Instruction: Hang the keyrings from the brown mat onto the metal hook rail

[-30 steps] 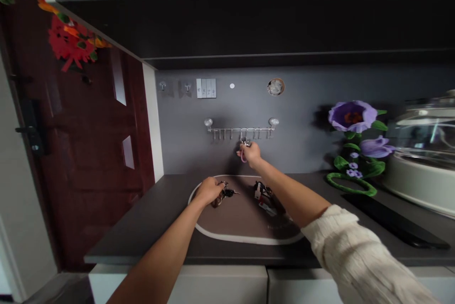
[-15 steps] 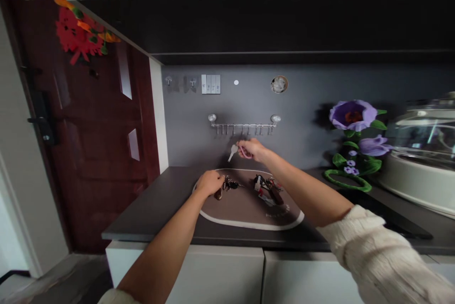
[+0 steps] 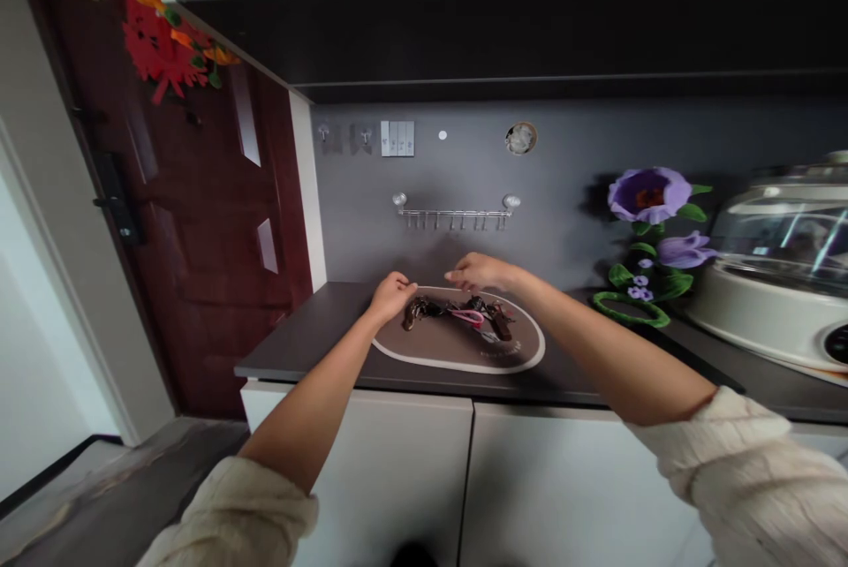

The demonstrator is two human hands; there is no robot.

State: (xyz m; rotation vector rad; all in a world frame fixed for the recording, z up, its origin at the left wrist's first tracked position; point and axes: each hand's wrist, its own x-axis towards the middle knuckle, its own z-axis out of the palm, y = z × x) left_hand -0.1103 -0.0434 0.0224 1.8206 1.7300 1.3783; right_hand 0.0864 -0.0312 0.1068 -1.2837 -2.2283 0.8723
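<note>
A bunch of keys with a dark brown fob point(image 3: 410, 313) lies at the left of a brown oval mat point(image 3: 430, 353). Beside it, around the middle of the mat, rests a key with a pink strap point(image 3: 469, 316). More keys with a dark brown holder point(image 3: 502, 325) lie to the right. My left hand point(image 3: 393, 297) is over the mat's left rim, just above the brown fob, fingers loosely bent and nothing visible in them. Above the pink strap hovers my right hand point(image 3: 482, 271), its fingers apart and holding nothing.
A rail with several small hooks point(image 3: 456, 214) is fixed on the grey back wall. To the right stand purple knitted flowers point(image 3: 650, 196) and a white appliance with a clear lid point(image 3: 761, 289). An overhanging shelf point(image 3: 464, 33) spans above; a dark red door point(image 3: 218, 284) is at left.
My right hand has let go of the pink-strapped key, which now lies on the mat. My left hand has come off the left keys. The view has tilted down somewhat.
</note>
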